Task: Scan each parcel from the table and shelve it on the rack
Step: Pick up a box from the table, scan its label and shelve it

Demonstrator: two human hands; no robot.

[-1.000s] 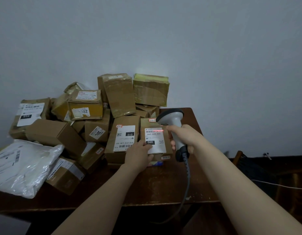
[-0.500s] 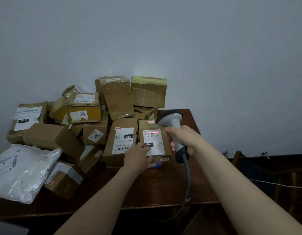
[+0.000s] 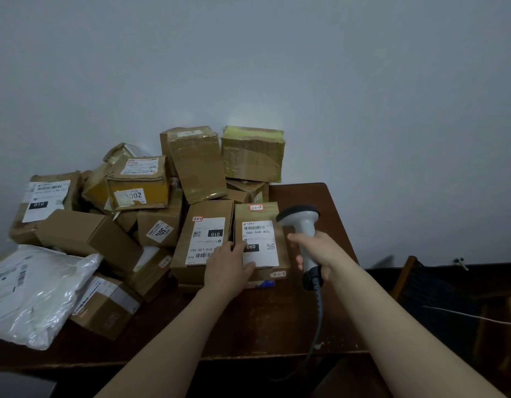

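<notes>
- Brown parcel (image 3: pixel 260 214) with the 060 label: where is it sitting?
- It is lying flat at the near right of the pile on the desk (image 3: pixel 262 320), touching the 010 box (image 3: pixel 204 214) on its left. The left hand (image 3: pixel 228 265) is gripping its left edge, thumb on the label, probably steadying it for the scan.
- And the right hand (image 3: pixel 314 251)?
- It is clamping round the handle of the scanner (image 3: pixel 301 222), whose head is hanging just right of the label, tilting toward the barcode, I judge, to read it.
- Anything hiding?
- The left fingers are dipping into the gap between the boxes, so I am not seeing them fully. No beam is showing on the label. The rack is lying outside the view, and the cable (image 3: pixel 318 311) is dropping past the desk edge into the dark.
</notes>
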